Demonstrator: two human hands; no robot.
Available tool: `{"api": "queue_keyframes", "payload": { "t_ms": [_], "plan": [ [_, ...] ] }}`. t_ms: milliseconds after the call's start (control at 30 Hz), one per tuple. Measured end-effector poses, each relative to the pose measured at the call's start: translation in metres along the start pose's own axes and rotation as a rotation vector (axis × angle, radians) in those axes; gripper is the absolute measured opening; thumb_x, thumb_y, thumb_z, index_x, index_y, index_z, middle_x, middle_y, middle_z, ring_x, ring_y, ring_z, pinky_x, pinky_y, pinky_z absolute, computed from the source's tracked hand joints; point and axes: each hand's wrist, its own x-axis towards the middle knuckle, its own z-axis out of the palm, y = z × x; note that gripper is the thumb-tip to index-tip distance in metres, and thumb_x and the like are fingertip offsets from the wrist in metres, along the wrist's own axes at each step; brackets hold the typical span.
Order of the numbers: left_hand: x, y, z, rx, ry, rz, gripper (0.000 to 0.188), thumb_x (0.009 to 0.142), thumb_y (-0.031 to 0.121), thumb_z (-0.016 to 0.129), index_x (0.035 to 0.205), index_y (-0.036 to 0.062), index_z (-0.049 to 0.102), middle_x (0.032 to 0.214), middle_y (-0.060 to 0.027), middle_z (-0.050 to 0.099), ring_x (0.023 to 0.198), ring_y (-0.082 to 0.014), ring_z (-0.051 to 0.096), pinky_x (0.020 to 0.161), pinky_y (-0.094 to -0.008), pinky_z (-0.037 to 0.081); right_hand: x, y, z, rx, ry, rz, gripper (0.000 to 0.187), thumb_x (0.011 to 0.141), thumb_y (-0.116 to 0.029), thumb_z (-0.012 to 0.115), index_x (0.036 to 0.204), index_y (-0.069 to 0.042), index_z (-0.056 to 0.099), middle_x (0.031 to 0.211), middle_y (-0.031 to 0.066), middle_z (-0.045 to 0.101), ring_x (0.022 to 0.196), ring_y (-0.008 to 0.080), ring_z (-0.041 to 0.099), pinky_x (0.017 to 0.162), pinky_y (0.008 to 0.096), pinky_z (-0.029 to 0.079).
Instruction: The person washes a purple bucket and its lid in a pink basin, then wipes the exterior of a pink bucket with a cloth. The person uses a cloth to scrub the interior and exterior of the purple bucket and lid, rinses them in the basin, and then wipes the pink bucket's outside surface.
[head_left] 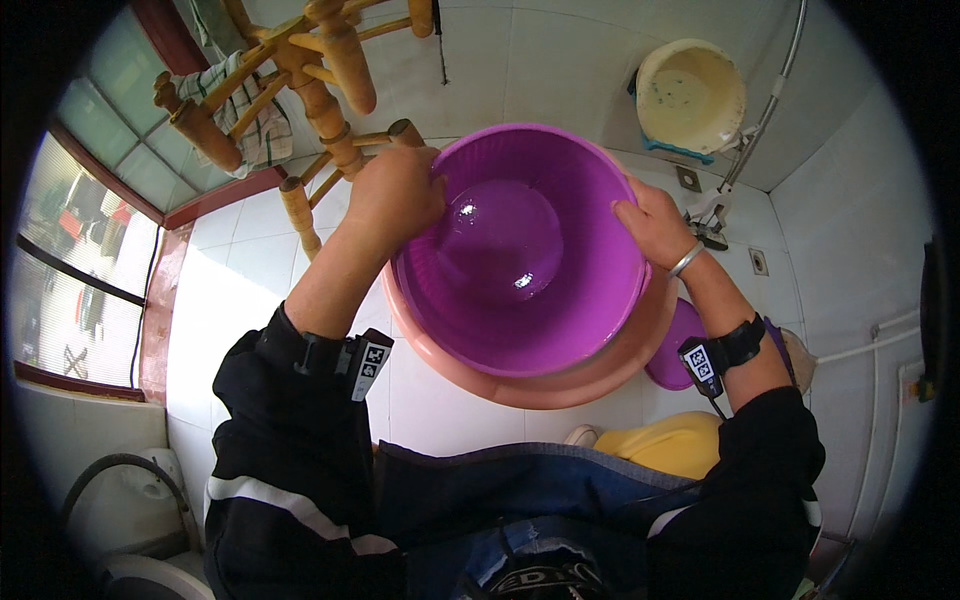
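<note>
A purple plastic basin (590,300) is held up in front of me, its open mouth facing me. Light glints off its wet-looking bottom. On its upper left rim my left hand (395,200) is closed, thumb side inward. My right hand (655,225), with a silver bangle at the wrist, grips the rim on the right, thumb over the edge. Underneath, a larger pink basin (480,385) shows as a rim around the purple one; its inside is hidden.
Wooden turned-leg furniture (325,115) with a checked cloth (270,125) stands far left. A cream basin (690,95) leans in the far right corner beside a metal pole (765,120). A purple round item (680,345) and something yellow (665,445) lie right. Tiled floor (235,300) spreads left.
</note>
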Motion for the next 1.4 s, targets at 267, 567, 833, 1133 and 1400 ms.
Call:
{"api": "queue_keyframes", "payload": {
  "t_ms": [267,567,833,1133,1400],
  "plan": [
    [-0.004,0.010,0.012,-0.186,0.061,0.076,0.033,0.080,0.003,0.052,0.109,0.0022,0.068,0.093,-0.0254,0.069,0.087,-0.0441,0.066,0.079,-0.0494,0.053,0.013,-0.041,0.016,-0.553,0.406,-0.362,0.038,0.089,-0.014,0.054,0.124,0.000,0.058,0.109,0.0209,0.067,0.101,0.0366,0.062,0.089,0.0466,0.049],
    [-0.022,0.036,0.021,0.016,0.053,0.099,0.016,0.081,0.004,0.052,0.092,0.0017,0.063,0.085,-0.0239,0.068,0.083,-0.0423,0.066,0.076,-0.0494,0.053,0.084,-0.050,0.142,-0.650,-0.791,-0.148,0.034,0.082,-0.004,0.059,0.115,-0.003,0.067,0.123,0.0228,0.064,0.112,0.0374,0.062,0.097,0.0409,0.049],
    [-0.039,0.047,0.019,-0.174,0.151,0.168,0.019,0.076,0.000,0.057,0.094,0.0007,0.063,0.081,-0.0235,0.067,0.080,-0.0421,0.066,0.075,-0.0492,0.053,0.079,-0.047,0.178,-0.685,-0.896,-0.254,0.033,0.082,-0.004,0.060,0.114,-0.002,0.068,0.120,0.0226,0.065,0.111,0.0361,0.063,0.096,0.0405,0.050],
    [-0.031,0.027,0.022,-0.136,0.159,0.079,0.017,0.080,0.002,0.052,0.092,0.0012,0.063,0.082,-0.0251,0.067,0.083,-0.0435,0.066,0.078,-0.0509,0.052,0.105,-0.071,0.163,-0.797,-0.849,-0.435,0.033,0.082,-0.003,0.060,0.113,-0.001,0.068,0.117,0.0224,0.067,0.109,0.0346,0.065,0.094,0.0399,0.050],
    [-0.022,0.010,0.050,-0.072,0.126,0.011,0.045,0.078,0.002,0.053,0.123,0.0056,0.059,0.084,-0.0264,0.068,0.080,-0.0450,0.066,0.073,-0.0526,0.053,0.079,-0.017,0.056,0.582,-0.074,0.164,0.020,0.092,-0.011,0.051,0.090,-0.002,0.068,0.087,0.0102,0.073,0.070,0.0145,0.071,0.059,0.0258,0.053]
  ]
}}
